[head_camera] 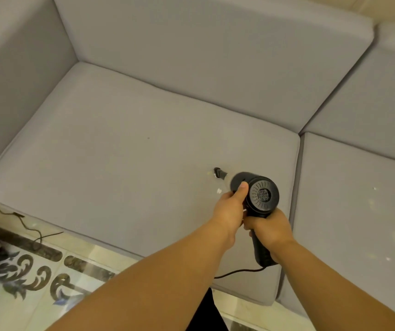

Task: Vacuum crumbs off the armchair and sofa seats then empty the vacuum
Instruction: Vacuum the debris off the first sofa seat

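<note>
Black handheld corded vacuum (258, 197) gripped by both hands.
Nozzle tip touching grey fabric sofa seat cushion (120, 144) beside pale crumbs (218, 191); right hand (271, 229) around handle, left hand (231, 209) grasping body.

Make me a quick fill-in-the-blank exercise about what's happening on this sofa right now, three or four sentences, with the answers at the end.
1. The handheld vacuum is held with ____ hands.
2. The right hand grips the vacuum's ____.
3. The nozzle points at pale crumbs on the ____ seat cushion.
4. More crumbs wait on the cushion to the ____.

Answers: both; handle; grey; right
</note>
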The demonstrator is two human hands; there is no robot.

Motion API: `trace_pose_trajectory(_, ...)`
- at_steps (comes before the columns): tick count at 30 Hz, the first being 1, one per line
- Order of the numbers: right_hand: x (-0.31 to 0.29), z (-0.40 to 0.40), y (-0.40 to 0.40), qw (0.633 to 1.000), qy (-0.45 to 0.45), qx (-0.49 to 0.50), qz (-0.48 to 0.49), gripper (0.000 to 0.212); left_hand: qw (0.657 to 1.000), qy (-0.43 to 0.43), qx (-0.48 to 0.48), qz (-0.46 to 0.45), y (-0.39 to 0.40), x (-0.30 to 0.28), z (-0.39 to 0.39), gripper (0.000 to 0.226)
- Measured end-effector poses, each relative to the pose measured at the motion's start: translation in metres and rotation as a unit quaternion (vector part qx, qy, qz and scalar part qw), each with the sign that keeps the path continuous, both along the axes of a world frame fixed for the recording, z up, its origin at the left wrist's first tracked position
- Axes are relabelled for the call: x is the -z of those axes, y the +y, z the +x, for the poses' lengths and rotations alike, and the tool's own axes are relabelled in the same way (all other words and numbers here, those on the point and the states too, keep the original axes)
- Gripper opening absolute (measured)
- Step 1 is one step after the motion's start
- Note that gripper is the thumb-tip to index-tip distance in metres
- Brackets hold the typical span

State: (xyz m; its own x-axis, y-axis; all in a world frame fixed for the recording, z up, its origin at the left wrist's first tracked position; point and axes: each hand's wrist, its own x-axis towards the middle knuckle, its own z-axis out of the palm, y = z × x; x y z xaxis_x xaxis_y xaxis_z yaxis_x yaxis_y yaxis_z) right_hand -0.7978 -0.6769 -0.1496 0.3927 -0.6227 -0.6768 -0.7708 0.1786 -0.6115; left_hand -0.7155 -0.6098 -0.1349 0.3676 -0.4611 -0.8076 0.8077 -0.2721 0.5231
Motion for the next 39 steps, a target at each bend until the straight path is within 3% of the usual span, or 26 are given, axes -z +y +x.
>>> trace_pose_trajectory(14,0.016,0.013,0.049,0.999,-0.01,-0.005,0.038,0.028,0.999,-0.022,-0.042,0.027,0.05,0.016,0.008,0.049)
trace_pose_trajectory(21,0.009,0.018,0.035,1.0,-0.01,0.015,-0.012,0.028,1.0,-0.011,-0.027,-0.006,0.033,0.002,0.016,0.032)
trace_pose_trajectory(26,0.017,0.025,0.016,1.0,-0.003,0.015,-0.005,0.03,1.0,-0.001,-0.016,0.008,0.013,0.007,0.024,0.048)
trace_pose_trajectory(39,0.014,0.03,0.046,0.999,0.003,-0.03,0.035,0.035,0.997,-0.001,-0.073,0.029,0.053,0.0,0.025,0.044)
